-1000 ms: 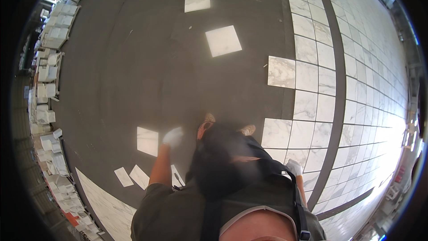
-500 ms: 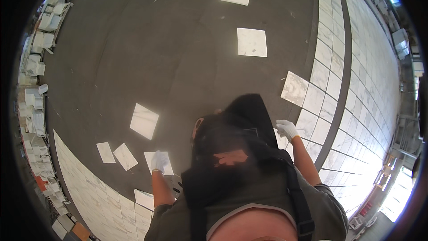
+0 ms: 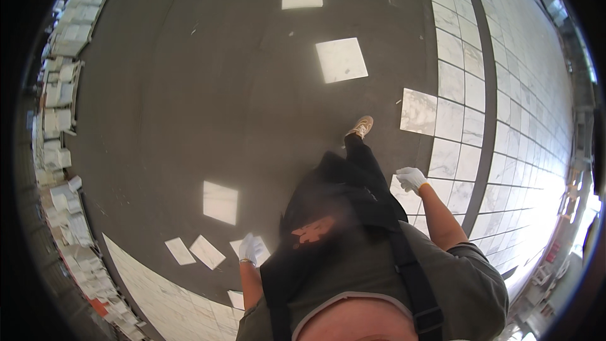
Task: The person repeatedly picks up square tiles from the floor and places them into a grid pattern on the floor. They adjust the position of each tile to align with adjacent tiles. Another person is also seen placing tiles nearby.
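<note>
Shoe [image 3: 362,126]: in the head view, now well ahead, mostly hidden half a second ago; seemingly mid-stride, so likely no tile is being handled.
Left hand [image 3: 250,249]: overlaps a white tile [image 3: 263,252]; contact and whether it is open, can't tell.
Right hand [image 3: 411,180]: fingers partly bent, nothing visible in it, grip unclear; near the laid tiles [image 3: 449,117].

I see white gloves [image 3: 412,180] and white tiles [image 3: 450,115] veined in grey over a dark grey floor [image 3: 189,120]. On my feed, the black apron [image 3: 338,199] carries an orange patch [image 3: 314,230].
</note>
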The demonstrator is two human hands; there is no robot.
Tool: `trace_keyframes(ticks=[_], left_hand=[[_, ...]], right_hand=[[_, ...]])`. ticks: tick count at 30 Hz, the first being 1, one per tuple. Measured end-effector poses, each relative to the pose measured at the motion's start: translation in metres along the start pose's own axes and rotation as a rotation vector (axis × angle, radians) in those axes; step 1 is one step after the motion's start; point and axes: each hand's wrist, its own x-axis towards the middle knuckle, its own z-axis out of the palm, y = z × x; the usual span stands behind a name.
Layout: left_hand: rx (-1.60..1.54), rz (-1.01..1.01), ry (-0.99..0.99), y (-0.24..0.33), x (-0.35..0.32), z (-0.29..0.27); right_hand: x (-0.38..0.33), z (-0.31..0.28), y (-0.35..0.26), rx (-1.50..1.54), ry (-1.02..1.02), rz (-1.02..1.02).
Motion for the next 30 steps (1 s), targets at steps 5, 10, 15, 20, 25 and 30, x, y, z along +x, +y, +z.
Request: trace_keyframes(ticks=[5, 10, 15, 20, 25, 30], left_hand=[[0.783, 0.57, -0.052, 0.122, 0.063, 0.016], [0.695, 0.362, -0.199, 0.301, 0.095, 0.113], [0.15, 0.037, -0.457, 0.494, 0.114, 0.228], [0.582, 0.151, -0.449, 0.617, 0.124, 0.333], [0.641, 0.104, -0.482, 0.701, 0.149, 0.413], [0.529, -0.015, -0.654, 0.768, 0.26, 0.483]], right_hand=[[0.072, -0.069, 0.039, -1.185, 0.014, -0.665], [0.121, -0.111, 0.029, -0.884, 0.327, -0.452], [0.12, -0.107, -0.026, 0.48, 0.317, -0.161], [0.103, -0.084, -0.092, 0.682, 0.396, 0.039], [0.117, -0.068, -0.139, 1.075, 0.425, 0.028], [0.144, -0.062, -0.17, 1.065, 0.605, 0.168]])
